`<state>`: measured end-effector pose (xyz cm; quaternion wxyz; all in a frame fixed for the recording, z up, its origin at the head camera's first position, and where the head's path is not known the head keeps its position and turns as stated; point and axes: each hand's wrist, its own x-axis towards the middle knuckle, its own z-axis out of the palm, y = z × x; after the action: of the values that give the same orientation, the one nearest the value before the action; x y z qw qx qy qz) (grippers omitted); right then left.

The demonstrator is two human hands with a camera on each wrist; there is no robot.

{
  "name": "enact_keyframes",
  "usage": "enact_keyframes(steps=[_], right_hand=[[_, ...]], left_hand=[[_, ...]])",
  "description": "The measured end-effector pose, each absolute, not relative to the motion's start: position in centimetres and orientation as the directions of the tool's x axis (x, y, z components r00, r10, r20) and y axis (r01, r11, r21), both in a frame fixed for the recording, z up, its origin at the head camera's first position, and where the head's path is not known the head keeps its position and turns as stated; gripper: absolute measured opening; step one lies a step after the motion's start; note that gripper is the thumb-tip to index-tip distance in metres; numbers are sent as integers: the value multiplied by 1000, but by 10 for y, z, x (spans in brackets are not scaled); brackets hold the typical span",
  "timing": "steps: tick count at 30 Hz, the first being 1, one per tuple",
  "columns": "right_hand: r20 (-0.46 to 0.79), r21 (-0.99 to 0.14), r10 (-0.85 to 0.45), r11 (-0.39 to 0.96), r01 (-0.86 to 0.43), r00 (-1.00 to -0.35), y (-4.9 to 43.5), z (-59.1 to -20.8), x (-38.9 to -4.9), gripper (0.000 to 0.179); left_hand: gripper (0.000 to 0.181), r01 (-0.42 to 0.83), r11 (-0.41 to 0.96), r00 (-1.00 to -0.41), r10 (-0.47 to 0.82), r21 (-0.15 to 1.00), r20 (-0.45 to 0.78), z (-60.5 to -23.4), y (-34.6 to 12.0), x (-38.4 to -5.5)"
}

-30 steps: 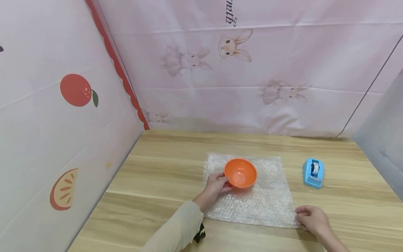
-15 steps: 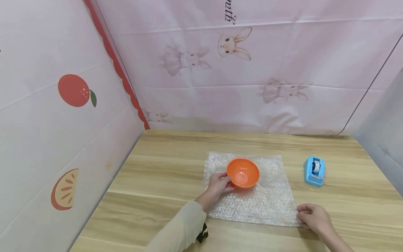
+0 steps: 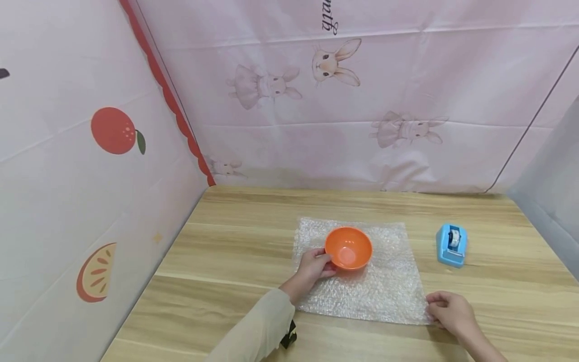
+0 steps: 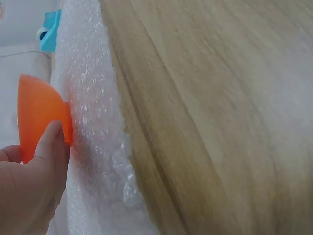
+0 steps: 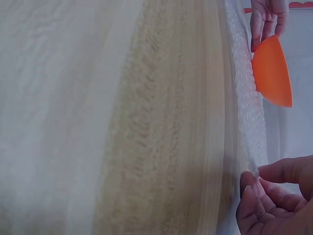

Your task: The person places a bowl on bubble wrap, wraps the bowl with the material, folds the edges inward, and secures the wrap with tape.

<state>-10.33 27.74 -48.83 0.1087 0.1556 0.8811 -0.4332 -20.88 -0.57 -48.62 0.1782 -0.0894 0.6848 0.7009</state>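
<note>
One empty orange bowl (image 3: 349, 248) stands upright on bubble wrap (image 3: 383, 295).

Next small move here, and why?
I'd probably lift the wrap by its near right corner toward the bowl: the right hand pinches that corner, the left hand holds the bowl on the wrap, and no wrap covers it yet.

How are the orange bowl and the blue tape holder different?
The bowl is orange, round and wide open on top, while the tape holder is blue and blocky, with a roll of tape in it. The bowl sits on bubble wrap; the tape holder stands on the wooden table. Both are brightly coloured.
</note>
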Motion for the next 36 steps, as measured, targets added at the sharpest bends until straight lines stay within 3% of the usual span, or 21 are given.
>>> enact_keyframes(steps=[11,25,36], right_hand=[[-225,-721,190,627,295,-956,271,-484,-98,31],[-272,-753,174,574,322,-947,266,-473,-99,38],[-212,-766,198,574,288,-957,258,-469,-102,38]], left_hand=[[40,-364,23,-922,131,931,-364,-487,-6,-208],[38,-388,54,-915,98,920,-392,-486,-5,-210],[39,-369,38,-922,112,929,-371,-482,-5,-205]])
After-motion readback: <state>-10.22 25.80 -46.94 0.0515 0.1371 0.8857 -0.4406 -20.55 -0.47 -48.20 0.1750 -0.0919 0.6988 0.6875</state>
